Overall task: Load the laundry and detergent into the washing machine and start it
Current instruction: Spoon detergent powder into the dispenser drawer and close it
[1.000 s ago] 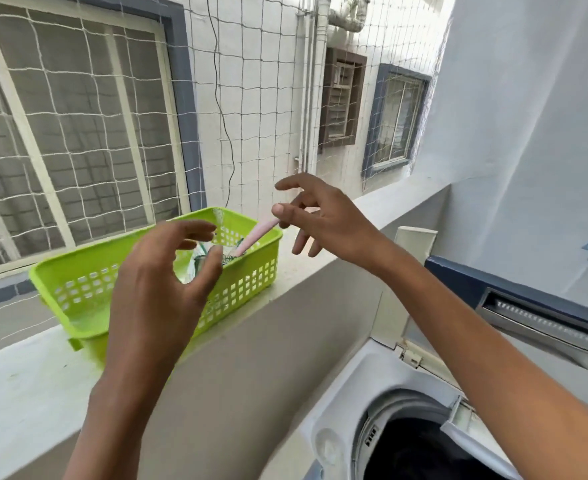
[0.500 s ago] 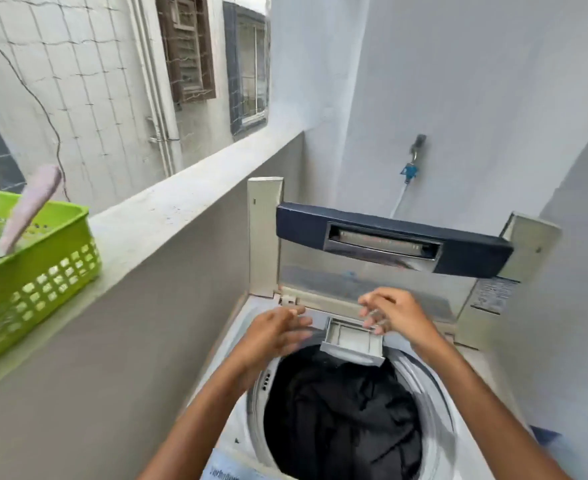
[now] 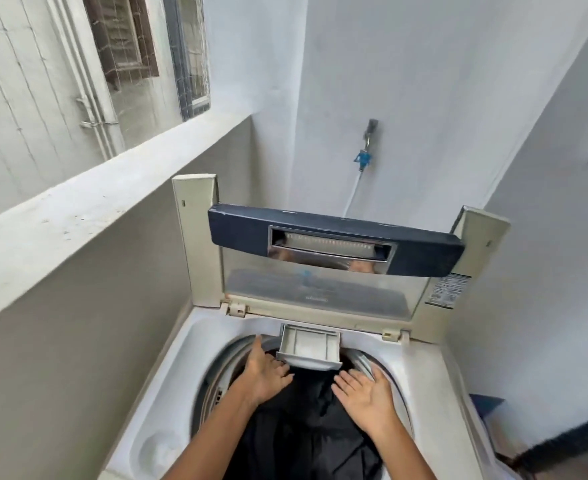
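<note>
Two bare hands hang over the tub mouth of the white top-loading washing machine (image 3: 168, 386) in the head view, with its blue-banded lid (image 3: 334, 244) raised at the rear edge. Neither grip holds anything: the left hand (image 3: 263, 372) lies back-up with fingers loosely bent, and the right hand (image 3: 365, 393) is palm-up with fingers spread. Crumpled black laundry (image 3: 306, 427) fills the tub beneath them. The pale grey plastic detergent drawer (image 3: 309, 348) juts forward from the middle of the rear rim, its sliding axis front to back. It sits just beyond and between both hands, with the left fingertips nearer, by its front left corner.
</note>
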`<control>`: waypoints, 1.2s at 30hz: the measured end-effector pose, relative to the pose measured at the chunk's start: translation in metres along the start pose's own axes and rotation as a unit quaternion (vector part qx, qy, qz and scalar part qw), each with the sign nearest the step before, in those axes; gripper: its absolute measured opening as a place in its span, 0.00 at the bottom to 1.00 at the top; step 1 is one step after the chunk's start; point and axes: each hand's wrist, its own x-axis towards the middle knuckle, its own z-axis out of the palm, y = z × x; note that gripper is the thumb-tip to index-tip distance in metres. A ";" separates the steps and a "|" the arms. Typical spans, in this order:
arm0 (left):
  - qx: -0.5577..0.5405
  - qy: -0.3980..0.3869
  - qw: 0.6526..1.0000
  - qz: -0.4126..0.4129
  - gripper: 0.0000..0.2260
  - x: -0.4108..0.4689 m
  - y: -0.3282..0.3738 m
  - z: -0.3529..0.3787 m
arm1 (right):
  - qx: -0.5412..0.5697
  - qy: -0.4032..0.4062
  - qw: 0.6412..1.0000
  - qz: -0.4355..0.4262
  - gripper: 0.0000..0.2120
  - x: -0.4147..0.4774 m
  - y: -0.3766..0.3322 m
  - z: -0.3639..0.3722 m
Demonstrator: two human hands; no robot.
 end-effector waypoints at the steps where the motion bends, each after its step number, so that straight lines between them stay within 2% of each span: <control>1: -0.011 -0.008 1.000 0.000 0.36 0.004 0.001 -0.001 | 0.010 -0.004 1.000 0.000 0.31 0.002 -0.001 0.003; 8: -0.070 -0.015 0.997 0.001 0.38 0.019 0.003 -0.005 | 0.069 0.007 0.998 -0.009 0.31 0.007 -0.003 0.013; 14: -0.050 -0.014 0.999 0.001 0.37 0.025 0.005 -0.011 | 0.054 0.012 0.998 -0.034 0.26 0.013 0.000 0.015; 17: 0.041 0.040 0.998 0.010 0.29 0.027 0.002 -0.011 | -0.023 0.033 0.998 -0.041 0.11 0.019 0.002 0.014; 18: 0.065 0.060 0.996 0.017 0.27 0.028 -0.001 -0.011 | -0.048 0.047 0.997 -0.041 0.09 0.022 0.004 0.014; 20: 0.083 0.076 0.993 0.030 0.24 0.034 -0.007 -0.014 | -0.086 0.063 0.994 -0.030 0.08 0.026 0.006 0.014; 24: 0.084 0.065 0.992 0.068 0.09 0.037 -0.017 -0.019 | -0.131 0.056 0.990 -0.016 0.07 0.028 0.009 0.020; 29: 0.076 0.119 0.983 0.119 0.08 0.043 -0.020 -0.018 | -0.123 0.065 0.987 -0.080 0.04 0.037 0.014 0.020; 36: 0.052 0.122 0.984 0.122 0.07 0.046 -0.015 -0.011 | -0.103 0.064 0.988 -0.096 0.04 0.044 0.011 0.021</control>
